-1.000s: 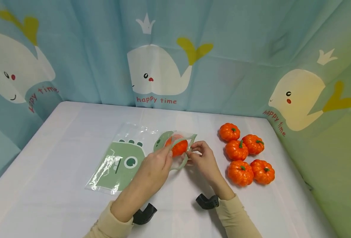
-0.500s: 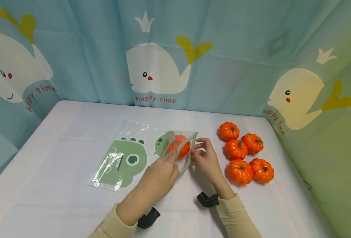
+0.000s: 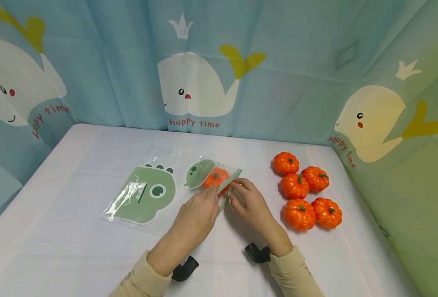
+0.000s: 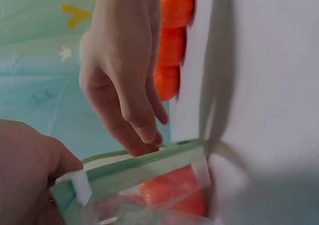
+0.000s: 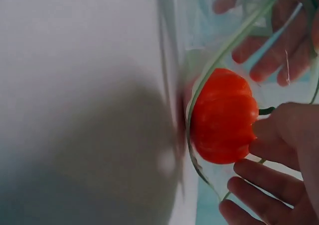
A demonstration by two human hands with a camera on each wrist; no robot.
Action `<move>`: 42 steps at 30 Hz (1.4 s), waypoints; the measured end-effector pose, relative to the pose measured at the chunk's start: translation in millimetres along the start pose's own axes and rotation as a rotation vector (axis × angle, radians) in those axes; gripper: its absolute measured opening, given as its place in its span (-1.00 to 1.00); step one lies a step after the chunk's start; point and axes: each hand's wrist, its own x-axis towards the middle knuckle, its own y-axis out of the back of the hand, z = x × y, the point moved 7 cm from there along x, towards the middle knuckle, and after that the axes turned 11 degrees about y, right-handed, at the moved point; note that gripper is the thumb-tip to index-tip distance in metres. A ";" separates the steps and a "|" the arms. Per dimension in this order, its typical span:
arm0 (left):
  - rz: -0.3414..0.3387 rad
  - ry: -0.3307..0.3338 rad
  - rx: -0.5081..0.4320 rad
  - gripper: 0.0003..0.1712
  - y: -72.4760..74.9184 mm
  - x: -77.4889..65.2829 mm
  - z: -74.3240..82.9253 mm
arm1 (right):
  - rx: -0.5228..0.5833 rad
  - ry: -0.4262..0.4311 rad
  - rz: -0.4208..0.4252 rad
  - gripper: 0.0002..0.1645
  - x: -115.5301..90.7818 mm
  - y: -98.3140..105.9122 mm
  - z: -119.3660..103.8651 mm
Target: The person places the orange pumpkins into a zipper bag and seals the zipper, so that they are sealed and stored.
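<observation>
A clear zip bag (image 3: 161,175) with green cartoon prints lies on the white table, its mouth toward the right. Inside, near that mouth, sits a small orange pumpkin (image 3: 216,176), seen through the plastic. My left hand (image 3: 197,215) grips the green-edged rim (image 4: 137,166) on the near side. At the mouth is my right hand (image 3: 253,205), its fingers reaching to the opening. The right wrist view shows those fingers (image 5: 271,182) extended, with the thumb by the pumpkin (image 5: 224,119); whether it touches is hard to tell.
Several more orange pumpkins (image 3: 300,214) stand grouped at the table's right side. A blue curtain (image 3: 297,103) with whale prints hangs behind the table (image 3: 74,185), and a green stretch of it runs along the right.
Over the last half second the bag, with its pumpkin, has shifted left. Both hands have moved slightly left too, and the right fingers now lie closer in at the mouth, which looks narrower.
</observation>
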 end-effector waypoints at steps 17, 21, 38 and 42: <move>-0.102 0.023 -0.103 -0.65 1.7 3.4 -1.3 | 0.066 0.059 -0.142 -0.56 -2.7 -18.6 -12.0; -0.153 0.013 -0.152 -0.55 -1.9 -0.6 -0.2 | 0.084 0.024 -0.193 -0.51 -9.5 -27.8 -7.3; -0.158 0.061 -0.088 -0.62 -2.1 0.1 -8.0 | 0.072 -0.054 -0.265 -0.44 -10.6 -7.0 8.5; -0.153 0.056 -0.085 -0.62 -1.5 0.8 -7.8 | -0.002 -0.139 -0.181 -0.54 -13.1 21.5 28.2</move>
